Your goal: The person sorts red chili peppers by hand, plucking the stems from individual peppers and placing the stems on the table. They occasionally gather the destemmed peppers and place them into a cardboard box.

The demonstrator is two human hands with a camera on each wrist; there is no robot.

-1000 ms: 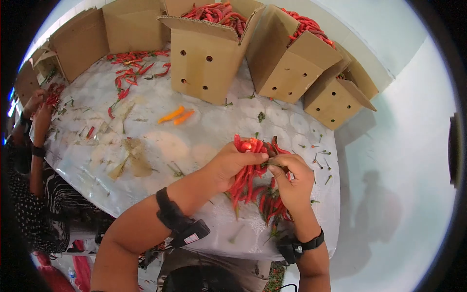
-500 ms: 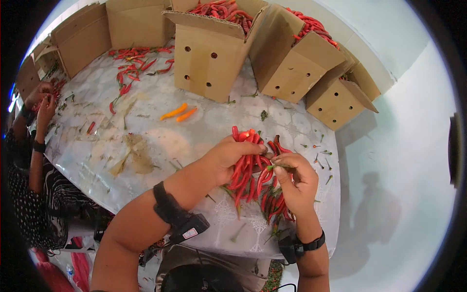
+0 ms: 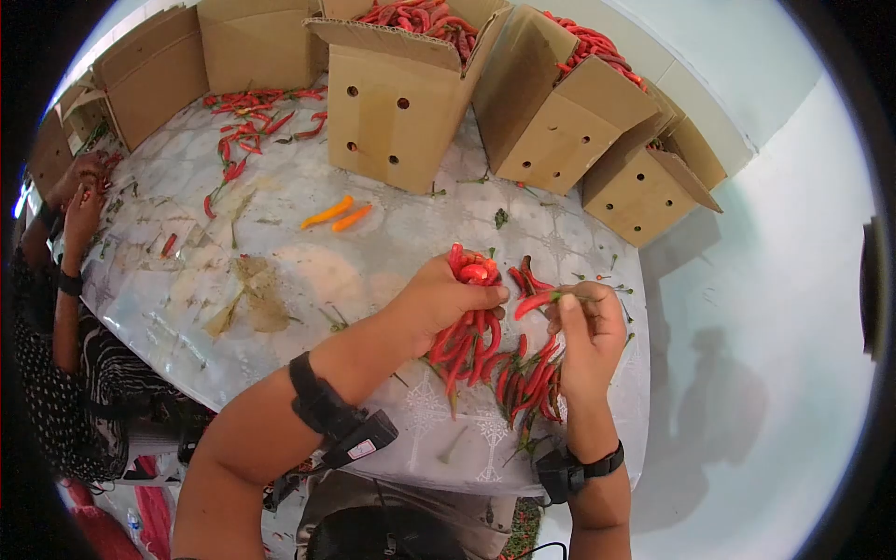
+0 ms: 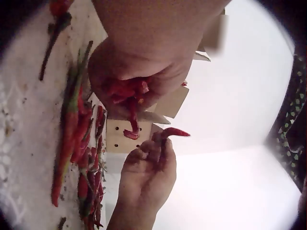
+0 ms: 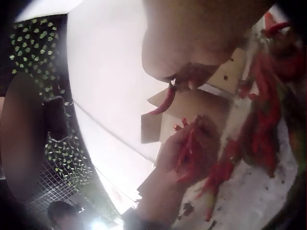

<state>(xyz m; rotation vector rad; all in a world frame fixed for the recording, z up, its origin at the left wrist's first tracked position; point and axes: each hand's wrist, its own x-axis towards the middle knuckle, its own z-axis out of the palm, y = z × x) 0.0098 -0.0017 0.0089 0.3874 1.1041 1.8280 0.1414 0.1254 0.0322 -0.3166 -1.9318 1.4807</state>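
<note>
A bunch of red chillies fills my left hand, tips hanging below the fingers and cut-looking ends poking out above the thumb. To its right, my right hand pinches one red chilli by its green stem end, between thumb and fingers. That chilli's tip points left toward the bunch, apart from it. Under the two hands a loose pile of red chillies lies on the table. In the right wrist view the pinched chilli hangs above the left hand.
Cardboard boxes heaped with red chillies stand along the back. Two orange chillies lie mid-table. Loose stems are scattered at the right. More red chillies lie back left, near another person's hands.
My right hand has moved right, away from the left hand, with a single chilli between its fingers. The left hand keeps its bunch nearly in place.
</note>
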